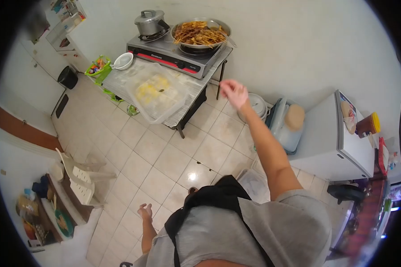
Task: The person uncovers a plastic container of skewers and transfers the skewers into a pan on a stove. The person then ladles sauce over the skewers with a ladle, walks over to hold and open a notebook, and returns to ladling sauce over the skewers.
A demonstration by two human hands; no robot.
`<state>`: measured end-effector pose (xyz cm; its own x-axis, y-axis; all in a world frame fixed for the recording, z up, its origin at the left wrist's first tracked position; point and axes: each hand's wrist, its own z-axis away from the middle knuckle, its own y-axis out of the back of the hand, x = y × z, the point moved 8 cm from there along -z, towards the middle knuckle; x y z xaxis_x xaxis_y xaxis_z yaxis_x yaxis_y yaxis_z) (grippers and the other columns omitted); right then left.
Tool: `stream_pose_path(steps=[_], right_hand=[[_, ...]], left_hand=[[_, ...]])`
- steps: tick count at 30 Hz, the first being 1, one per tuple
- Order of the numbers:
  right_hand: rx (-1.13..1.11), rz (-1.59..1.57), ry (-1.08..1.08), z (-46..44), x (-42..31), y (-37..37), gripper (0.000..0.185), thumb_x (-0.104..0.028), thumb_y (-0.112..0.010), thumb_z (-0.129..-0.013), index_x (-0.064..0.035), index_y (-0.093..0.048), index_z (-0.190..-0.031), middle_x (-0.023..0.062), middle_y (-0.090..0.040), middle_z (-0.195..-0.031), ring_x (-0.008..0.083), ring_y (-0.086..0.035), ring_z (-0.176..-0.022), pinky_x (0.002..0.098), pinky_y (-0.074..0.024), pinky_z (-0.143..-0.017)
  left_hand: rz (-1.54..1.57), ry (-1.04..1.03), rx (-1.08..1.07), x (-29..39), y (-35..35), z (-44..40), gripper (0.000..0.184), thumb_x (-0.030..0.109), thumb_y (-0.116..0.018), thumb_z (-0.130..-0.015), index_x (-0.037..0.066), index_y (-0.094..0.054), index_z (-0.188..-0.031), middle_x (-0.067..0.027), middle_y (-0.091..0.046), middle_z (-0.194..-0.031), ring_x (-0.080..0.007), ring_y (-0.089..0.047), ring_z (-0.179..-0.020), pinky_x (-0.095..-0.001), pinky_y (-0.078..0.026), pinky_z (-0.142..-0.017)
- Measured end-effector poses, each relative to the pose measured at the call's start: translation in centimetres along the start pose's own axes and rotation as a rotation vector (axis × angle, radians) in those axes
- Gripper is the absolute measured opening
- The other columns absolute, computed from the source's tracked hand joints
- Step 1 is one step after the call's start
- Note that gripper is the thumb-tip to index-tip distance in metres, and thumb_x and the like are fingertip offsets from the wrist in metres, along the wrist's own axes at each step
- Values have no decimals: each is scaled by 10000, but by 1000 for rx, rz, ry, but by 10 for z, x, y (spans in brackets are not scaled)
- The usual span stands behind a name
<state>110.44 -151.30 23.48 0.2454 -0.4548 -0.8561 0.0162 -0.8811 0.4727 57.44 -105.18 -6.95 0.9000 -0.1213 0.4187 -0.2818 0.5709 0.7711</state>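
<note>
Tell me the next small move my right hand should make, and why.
Perhaps move your right hand left toward the plastic tub: the hand appears empty and is raised near the table's edge, and that tub rests there with yellow pieces inside.

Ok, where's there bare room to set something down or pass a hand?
Open floor tiles lie between the table and the white chair. Only narrow tabletop strips border the plastic container. The stove is crowded with a pot and a pan.
</note>
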Motion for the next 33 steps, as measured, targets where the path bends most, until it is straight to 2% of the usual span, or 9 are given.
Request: stream_pose_path(steps=[5,8,10,14,16,19,22,26,33], right_hand=[[158,-47,37,-139,33,55,268,-301,-528,-910,-104,-666,-1029,100,-697,-812,192,-671,-741,324,-520,-711],[258,288,70,-212,58,79,287,-276,-541,-900,-68,-654,-1062,60,-667,-817,139,-620,-717,277,-502,-700],[226,530,-17,-262,86,82,296,-287,-514,-897,-72,-655,-1044,79,-668,-924,160,-632,-767,281,-503,-786],[125,674,-58,-355,132,73,258,-238,-580,-860,-50,-603,-1035,102,-645,-927,181,-639,-766,304,-529,-755],[-50,127,-455,-346,141,64,287,-162,-649,-802,-47,-531,-1038,100,-615,-856,198,-635,-727,336,-543,-630],[-217,-102,-548,-374,189,53,377,-123,-705,-754,-48,-474,-1042,86,-582,-818,183,-619,-678,327,-510,-502],[-222,494,-339,-413,198,80,355,-182,-616,-822,-39,-513,-1130,98,-604,-812,179,-607,-609,331,-502,-497],[-160,271,-508,-412,181,100,366,-247,-569,-865,-105,-548,-1202,103,-624,-755,192,-633,-648,334,-517,-548],[-314,541,-244,-440,166,101,393,-389,-559,-896,-173,-611,-1220,88,-646,-707,158,-600,-572,321,-500,-536]], left_hand=[[-64,-57,-89,40,-31,-35,469,308,-756,-711,79,-632,-1101,-244,-426,-1263,-384,-516,-1081,-433,-445,-945],[-300,7,-179,51,-63,-60,504,306,-757,-698,63,-633,-1122,-260,-519,-1195,-364,-559,-1048,-428,-460,-923],[52,95,-132,33,-94,-63,479,331,-738,-697,53,-658,-1079,-253,-633,-1024,-346,-628,-943,-426,-479,-891],[-232,-40,-24,103,-122,-56,485,402,-704,-706,26,-684,-1012,-220,-685,-920,-326,-670,-849,-413,-503,-847],[-302,16,-98,117,-146,-46,499,426,-693,-712,17,-688,-999,-212,-688,-944,-327,-671,-856,-409,-505,-843],[-269,38,-138,154,-173,-36,497,422,-697,-712,17,-685,-1000,-213,-687,-945,-329,-669,-860,-410,-505,-844],[-249,48,-151,180,-189,-36,496,419,-701,-712,17,-683,-1002,-214,-687,-947,-332,-667,-865,-411,-504,-846],[-248,37,-157,201,-199,-53,494,414,-706,-711,17,-680,-1005,-215,-686,-949,-335,-665,-870,-412,-503,-848],[-255,13,-157,232,-197,-86,491,405,-715,-711,18,-675,-1010,-217,-684,-952,-340,-661,-880,-413,-502,-851]])
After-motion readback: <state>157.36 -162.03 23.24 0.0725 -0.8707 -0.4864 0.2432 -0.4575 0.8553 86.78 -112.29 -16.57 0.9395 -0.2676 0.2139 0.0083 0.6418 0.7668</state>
